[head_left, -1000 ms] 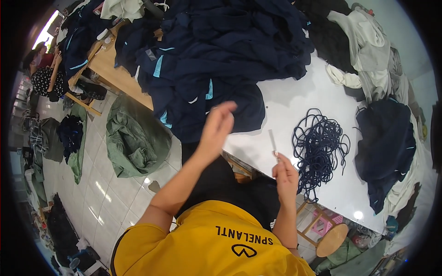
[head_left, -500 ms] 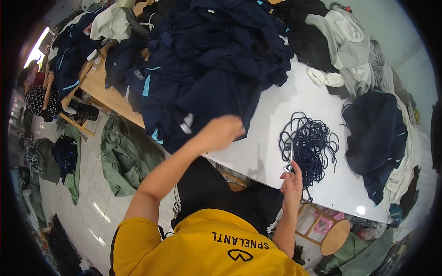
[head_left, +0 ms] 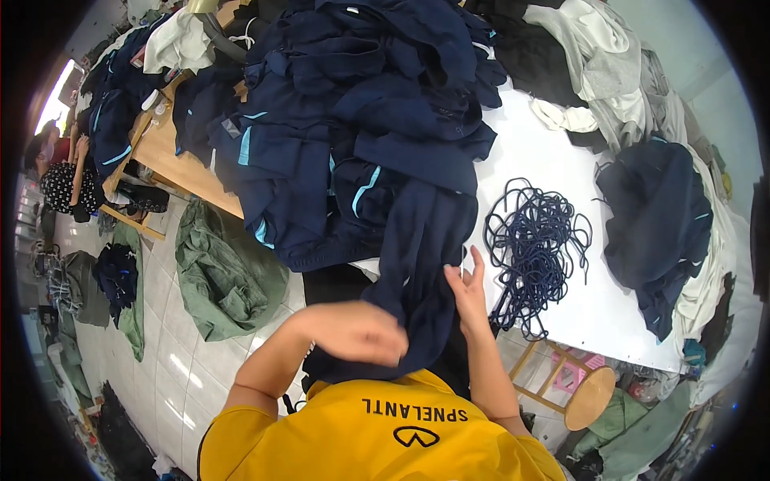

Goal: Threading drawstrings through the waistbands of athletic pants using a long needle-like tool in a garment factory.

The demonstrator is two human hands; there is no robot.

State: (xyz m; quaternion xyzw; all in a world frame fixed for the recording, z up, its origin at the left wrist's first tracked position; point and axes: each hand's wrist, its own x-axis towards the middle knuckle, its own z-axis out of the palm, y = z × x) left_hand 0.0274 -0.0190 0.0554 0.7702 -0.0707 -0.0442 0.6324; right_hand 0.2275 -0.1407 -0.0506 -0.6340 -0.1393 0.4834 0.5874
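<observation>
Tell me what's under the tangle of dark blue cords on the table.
The dark blue cords lie straight on the white table; bare tabletop shows through the loops. Anything beneath the denser middle is covered.

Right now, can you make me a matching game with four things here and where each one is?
Things:
1. dark blue garment
2. tangle of dark cords
3. green bundle of cloth
4. round wooden stool

Places:
A. on the tiled floor, left of the table
B. on the white table top, right of the right hand
C. under the table's near edge, at the right
D. hanging off the table edge between both hands, with the left hand on it

Pairs: 1-D, 2-B, 3-A, 4-C
</observation>
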